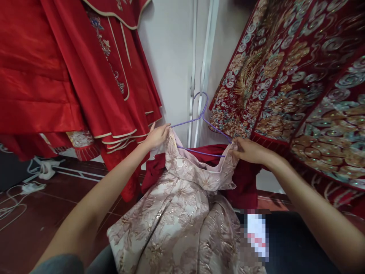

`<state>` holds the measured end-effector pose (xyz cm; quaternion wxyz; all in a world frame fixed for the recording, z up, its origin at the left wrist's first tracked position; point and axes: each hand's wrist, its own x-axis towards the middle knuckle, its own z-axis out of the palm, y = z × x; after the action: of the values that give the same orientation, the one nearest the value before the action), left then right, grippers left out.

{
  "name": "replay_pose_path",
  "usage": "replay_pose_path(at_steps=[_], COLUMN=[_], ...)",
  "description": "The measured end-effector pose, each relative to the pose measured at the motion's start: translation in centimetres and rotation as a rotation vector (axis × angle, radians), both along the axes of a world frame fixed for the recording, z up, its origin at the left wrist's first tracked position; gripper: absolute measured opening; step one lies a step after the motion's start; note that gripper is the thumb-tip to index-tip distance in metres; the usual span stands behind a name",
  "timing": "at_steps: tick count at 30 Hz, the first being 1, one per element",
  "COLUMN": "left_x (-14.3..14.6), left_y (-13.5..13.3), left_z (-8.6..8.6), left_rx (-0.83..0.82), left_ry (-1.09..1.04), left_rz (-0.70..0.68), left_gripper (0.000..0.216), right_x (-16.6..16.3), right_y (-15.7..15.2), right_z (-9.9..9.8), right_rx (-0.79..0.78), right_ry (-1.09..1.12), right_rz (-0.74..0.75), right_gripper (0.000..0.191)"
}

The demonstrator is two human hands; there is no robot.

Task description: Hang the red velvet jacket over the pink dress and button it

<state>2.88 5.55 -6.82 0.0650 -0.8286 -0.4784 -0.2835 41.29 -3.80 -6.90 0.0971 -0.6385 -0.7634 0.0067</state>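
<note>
A pale pink and cream brocade dress (182,198) with gold floral patterning lies toward me, its bodice raised at the far end. Inside the neckline sits a purple wire hanger (203,113), hook pointing up and away. My left hand (158,136) is closed on the dress's left shoulder, at the hanger's left end. At the opposite shoulder, my right hand (244,149) pinches the fabric beside the hanger's right end. Dark red cloth (245,182) shows behind the bodice.
Red garments (65,72) hang at the left; a heavily embroidered dark red garment (296,83) hangs at the right. Behind the hanger stand white metal uprights (196,68) against a pale wall. White cables (17,201) lie on the reddish tiled floor at left.
</note>
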Motion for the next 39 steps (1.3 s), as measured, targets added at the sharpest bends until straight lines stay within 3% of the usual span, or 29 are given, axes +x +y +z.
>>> replay_pose_path(at_steps=[5, 8, 11, 13, 16, 18, 21, 24, 26, 27, 30, 32, 35, 39], left_x=[0.1, -0.2, -0.5, -1.0, -2.7, -4.1, -5.6, -5.3, -3.8, -2.8, 1.4, 4.7, 9.0, 12.4], left_y=[-1.2, -2.0, -2.7, -3.1, -3.7, -4.4, -5.9, -7.9, -9.1, -9.5, -10.1, -9.8, -8.6, -6.6], left_z=[0.4, 0.6, 0.6, 0.3, -0.7, -1.9, -3.9, -5.0, -4.9, -4.7, -3.9, -3.4, -3.2, -4.0], left_rx=[0.169, 0.252, 0.328, 0.315, 0.158, 0.034, -0.045, 0.069, 0.176, 0.213, 0.282, 0.32, 0.313, 0.19], left_ry=[0.253, 0.334, 0.352, 0.32, 0.328, 0.408, 0.552, 0.601, 0.598, 0.599, 0.596, 0.564, 0.519, 0.439], left_rz=[-0.055, -0.038, 0.105, 0.264, 0.485, 0.519, 0.369, 0.091, -0.074, -0.14, -0.291, -0.358, -0.458, -0.522], left_gripper=[0.043, 0.041, 0.039, 0.039, 0.041, 0.042, 0.04, 0.036, 0.033, 0.032, 0.029, 0.029, 0.024, 0.023], right_x=[0.4, 0.1, -0.9, -1.5, -1.5, -0.9, 0.5, 1.9, 2.5, 2.6, 1.9, 0.7, -1.5, -2.7], right_y=[-0.6, -0.9, -1.4, -1.7, -2.0, -2.4, -3.6, -5.8, -7.5, -8.3, -10.7, -12.0, -13.2, -13.4], right_z=[-0.5, -1.0, -1.5, -1.7, -1.6, -1.6, -2.3, -4.4, -6.6, -7.7, -10.0, -10.0, -8.4, -6.6], right_rx=[-0.067, 0.093, 0.286, 0.324, 0.32, 0.344, 0.38, 0.352, 0.248, 0.18, 0.024, 0.0, 0.088, 0.199], right_ry=[0.066, 0.123, 0.104, 0.07, 0.048, 0.095, 0.239, 0.284, 0.235, 0.219, 0.32, 0.411, 0.455, 0.414], right_rz=[-0.027, 0.018, -0.02, -0.099, -0.157, -0.098, -0.105, -0.302, -0.386, -0.389, -0.215, -0.141, -0.109, -0.184], right_gripper=[0.049, 0.035, 0.031, 0.031, 0.029, 0.027, 0.027, 0.027, 0.024, 0.021, 0.02, 0.025, 0.03, 0.027])
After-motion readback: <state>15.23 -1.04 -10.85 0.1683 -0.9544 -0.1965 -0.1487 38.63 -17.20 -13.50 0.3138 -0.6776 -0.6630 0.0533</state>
